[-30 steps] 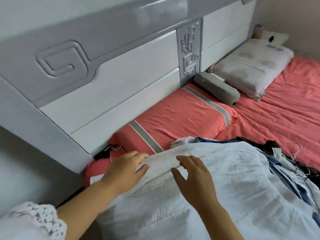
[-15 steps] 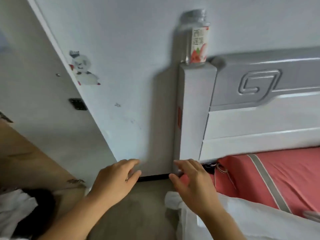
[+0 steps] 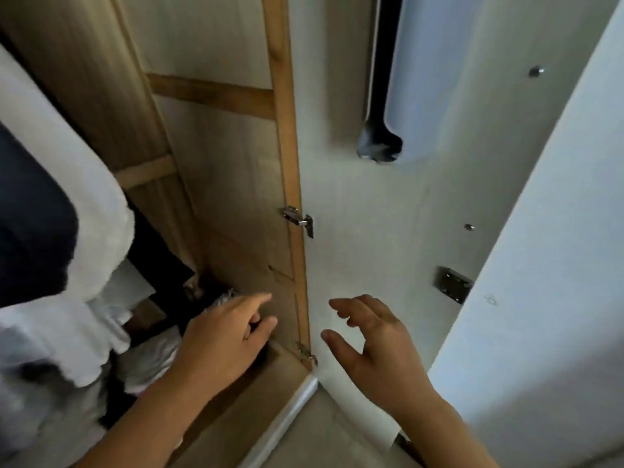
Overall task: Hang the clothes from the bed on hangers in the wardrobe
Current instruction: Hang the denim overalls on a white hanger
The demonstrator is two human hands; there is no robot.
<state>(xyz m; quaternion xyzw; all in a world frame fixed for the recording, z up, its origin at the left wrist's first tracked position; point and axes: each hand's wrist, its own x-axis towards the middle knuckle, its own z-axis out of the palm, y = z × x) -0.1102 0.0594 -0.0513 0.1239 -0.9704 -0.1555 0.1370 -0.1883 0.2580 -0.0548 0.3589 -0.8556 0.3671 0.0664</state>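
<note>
Both hands are out in front of the open wardrobe (image 3: 236, 184) and hold nothing. The left hand (image 3: 223, 342) has loose, bent fingers and points into the wooden inside, near the bottom. The right hand (image 3: 371, 346) is spread wide in front of the white wardrobe door (image 3: 354, 231). White and dark clothes (image 3: 67, 248) hang inside on the left

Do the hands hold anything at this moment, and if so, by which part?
Nothing is held. The left hand and the right hand are both empty, fingers loose, in front of the open wardrobe.
</note>
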